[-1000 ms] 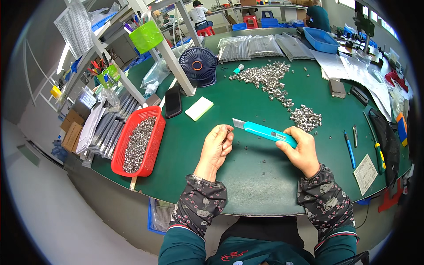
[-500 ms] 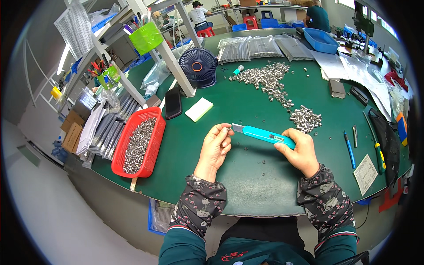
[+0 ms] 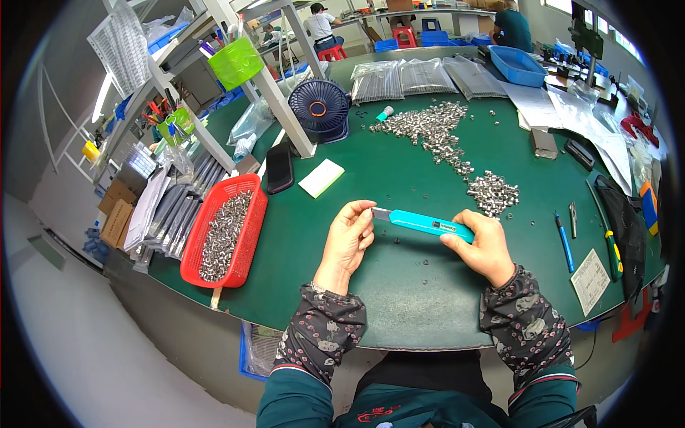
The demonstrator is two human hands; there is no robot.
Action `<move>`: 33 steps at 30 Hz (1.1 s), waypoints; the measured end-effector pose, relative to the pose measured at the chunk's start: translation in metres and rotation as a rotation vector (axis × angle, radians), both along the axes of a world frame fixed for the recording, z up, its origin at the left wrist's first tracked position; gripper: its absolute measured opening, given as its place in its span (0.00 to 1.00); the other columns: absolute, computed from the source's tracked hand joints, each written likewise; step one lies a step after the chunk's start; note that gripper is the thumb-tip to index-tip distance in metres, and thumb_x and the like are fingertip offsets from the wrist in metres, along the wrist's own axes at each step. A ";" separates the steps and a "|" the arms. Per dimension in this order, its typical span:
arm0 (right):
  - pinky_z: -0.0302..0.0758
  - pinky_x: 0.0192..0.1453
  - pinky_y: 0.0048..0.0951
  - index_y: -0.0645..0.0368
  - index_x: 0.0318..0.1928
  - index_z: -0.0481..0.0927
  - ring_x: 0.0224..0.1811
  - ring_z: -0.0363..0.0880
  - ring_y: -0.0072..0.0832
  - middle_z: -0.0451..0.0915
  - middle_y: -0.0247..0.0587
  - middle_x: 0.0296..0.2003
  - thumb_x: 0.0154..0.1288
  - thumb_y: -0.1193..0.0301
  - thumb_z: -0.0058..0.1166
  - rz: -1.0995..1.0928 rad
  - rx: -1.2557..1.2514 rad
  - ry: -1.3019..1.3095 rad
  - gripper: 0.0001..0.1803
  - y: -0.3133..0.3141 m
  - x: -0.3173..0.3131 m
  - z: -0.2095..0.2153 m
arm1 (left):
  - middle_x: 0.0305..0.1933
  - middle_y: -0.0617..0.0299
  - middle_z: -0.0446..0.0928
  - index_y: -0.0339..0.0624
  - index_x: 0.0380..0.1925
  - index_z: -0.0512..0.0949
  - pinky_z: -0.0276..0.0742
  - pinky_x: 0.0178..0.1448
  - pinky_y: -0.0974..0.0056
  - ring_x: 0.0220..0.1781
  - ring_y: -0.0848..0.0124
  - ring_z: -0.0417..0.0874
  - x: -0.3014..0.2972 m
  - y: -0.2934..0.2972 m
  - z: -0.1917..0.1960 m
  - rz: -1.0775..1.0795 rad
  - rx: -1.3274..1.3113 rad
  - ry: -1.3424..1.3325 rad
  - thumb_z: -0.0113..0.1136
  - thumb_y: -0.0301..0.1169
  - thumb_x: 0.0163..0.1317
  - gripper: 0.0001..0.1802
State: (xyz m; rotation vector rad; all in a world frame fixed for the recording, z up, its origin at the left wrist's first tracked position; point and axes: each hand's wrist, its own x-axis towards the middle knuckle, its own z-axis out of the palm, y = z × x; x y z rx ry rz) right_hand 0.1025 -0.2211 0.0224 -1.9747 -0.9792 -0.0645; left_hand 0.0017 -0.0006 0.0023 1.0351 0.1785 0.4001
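Note:
My right hand (image 3: 485, 242) is wrapped round the handle of a turquoise utility knife (image 3: 421, 222), its blade out and pointing left. The blade's tip meets the fingertips of my left hand (image 3: 349, 239), whose thumb and forefinger are pinched on a small metal part, mostly hidden by the fingers. Beyond the knife, a small heap of short silvery metal sleeves (image 3: 494, 194) lies on the green table (image 3: 421, 314). A larger spread of the same sleeves (image 3: 432, 128) reaches further back. To the left, a red plastic basket (image 3: 260, 227) holds many similar metal pieces.
Left of centre are a phone (image 3: 280, 167), a pale notepad (image 3: 322, 177) and a dark blue fan (image 3: 319, 108) beside a shelf post. At right lie a blue pen (image 3: 564, 242), a paper slip (image 3: 590, 282) and a black pouch (image 3: 622, 228). Bagged rods (image 3: 378, 80) line the back.
The knife has shifted slightly left and down, and its blade tip now sits closer against my left fingertips. My left hand has hardly moved.

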 end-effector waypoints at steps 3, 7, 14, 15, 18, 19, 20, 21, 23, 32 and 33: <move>0.69 0.27 0.32 0.61 0.29 0.76 0.22 0.74 0.35 0.75 0.44 0.22 0.46 0.59 0.61 0.005 -0.003 0.010 0.17 -0.001 0.001 0.000 | 0.25 0.70 0.65 0.38 0.38 0.72 0.55 0.18 0.80 0.21 0.83 0.61 0.001 -0.002 0.000 0.012 -0.014 -0.013 0.55 0.26 0.59 0.08; 0.70 0.26 0.31 0.61 0.29 0.77 0.20 0.75 0.33 0.76 0.45 0.20 0.47 0.59 0.60 0.056 -0.064 0.144 0.18 -0.003 0.005 0.000 | 0.24 0.71 0.65 0.39 0.36 0.73 0.55 0.18 0.80 0.20 0.84 0.60 0.001 -0.003 0.000 -0.001 -0.023 -0.034 0.55 0.26 0.58 0.07; 0.69 0.26 0.31 0.62 0.29 0.76 0.22 0.75 0.35 0.75 0.42 0.21 0.46 0.61 0.61 -0.011 -0.028 -0.076 0.16 -0.004 0.000 0.005 | 0.23 0.70 0.65 0.38 0.32 0.74 0.54 0.17 0.79 0.18 0.84 0.60 0.002 0.004 -0.006 -0.022 0.087 0.011 0.55 0.30 0.59 0.06; 0.69 0.26 0.31 0.62 0.29 0.76 0.22 0.75 0.35 0.75 0.42 0.21 0.46 0.61 0.61 -0.010 -0.028 -0.076 0.16 -0.003 -0.002 0.005 | 0.23 0.70 0.65 0.38 0.32 0.74 0.54 0.17 0.79 0.18 0.84 0.60 0.001 0.004 -0.007 -0.021 0.087 0.011 0.55 0.30 0.59 0.06; 0.69 0.25 0.30 0.61 0.29 0.75 0.23 0.75 0.36 0.74 0.42 0.22 0.46 0.64 0.61 -0.026 0.060 -0.363 0.15 -0.001 -0.005 0.004 | 0.24 0.68 0.66 0.40 0.31 0.74 0.53 0.17 0.79 0.19 0.82 0.60 0.001 0.003 -0.007 -0.012 -0.027 0.004 0.54 0.32 0.60 0.07; 0.69 0.25 0.30 0.61 0.29 0.74 0.22 0.74 0.36 0.74 0.42 0.21 0.47 0.64 0.61 -0.043 0.149 -0.359 0.14 0.001 -0.003 0.001 | 0.26 0.67 0.67 0.40 0.31 0.73 0.54 0.17 0.80 0.19 0.82 0.60 0.001 0.003 -0.008 -0.029 -0.066 0.007 0.53 0.33 0.60 0.08; 0.69 0.25 0.30 0.61 0.29 0.74 0.21 0.74 0.36 0.73 0.42 0.21 0.47 0.65 0.61 -0.060 0.238 -0.354 0.14 0.001 -0.002 -0.001 | 0.27 0.66 0.67 0.40 0.30 0.73 0.54 0.17 0.80 0.20 0.82 0.61 0.001 0.003 -0.008 -0.046 -0.106 0.011 0.52 0.34 0.61 0.09; 0.69 0.25 0.31 0.61 0.28 0.74 0.21 0.73 0.36 0.73 0.43 0.20 0.47 0.65 0.62 -0.088 0.236 -0.219 0.14 -0.002 -0.001 0.002 | 0.27 0.66 0.67 0.40 0.30 0.73 0.54 0.17 0.80 0.20 0.82 0.61 0.001 0.003 -0.007 -0.043 -0.106 0.011 0.52 0.34 0.61 0.09; 0.68 0.24 0.33 0.61 0.28 0.74 0.20 0.73 0.36 0.72 0.43 0.19 0.47 0.63 0.61 -0.082 0.199 -0.205 0.15 -0.004 0.004 0.002 | 0.29 0.65 0.67 0.41 0.31 0.73 0.54 0.18 0.80 0.21 0.82 0.61 0.001 0.002 -0.005 -0.033 -0.113 -0.011 0.50 0.35 0.62 0.09; 0.68 0.25 0.33 0.60 0.28 0.75 0.21 0.74 0.37 0.74 0.43 0.21 0.47 0.61 0.60 -0.016 0.054 -0.106 0.16 -0.003 0.002 0.002 | 0.28 0.65 0.67 0.40 0.35 0.72 0.54 0.17 0.79 0.20 0.82 0.61 0.001 0.004 -0.005 -0.086 -0.129 -0.036 0.50 0.33 0.63 0.08; 0.69 0.25 0.33 0.60 0.28 0.76 0.21 0.74 0.38 0.74 0.44 0.21 0.46 0.61 0.60 0.002 0.041 -0.081 0.16 -0.003 0.001 0.003 | 0.28 0.65 0.67 0.40 0.35 0.72 0.54 0.17 0.79 0.20 0.82 0.61 0.000 0.004 -0.006 -0.086 -0.129 -0.036 0.50 0.33 0.63 0.08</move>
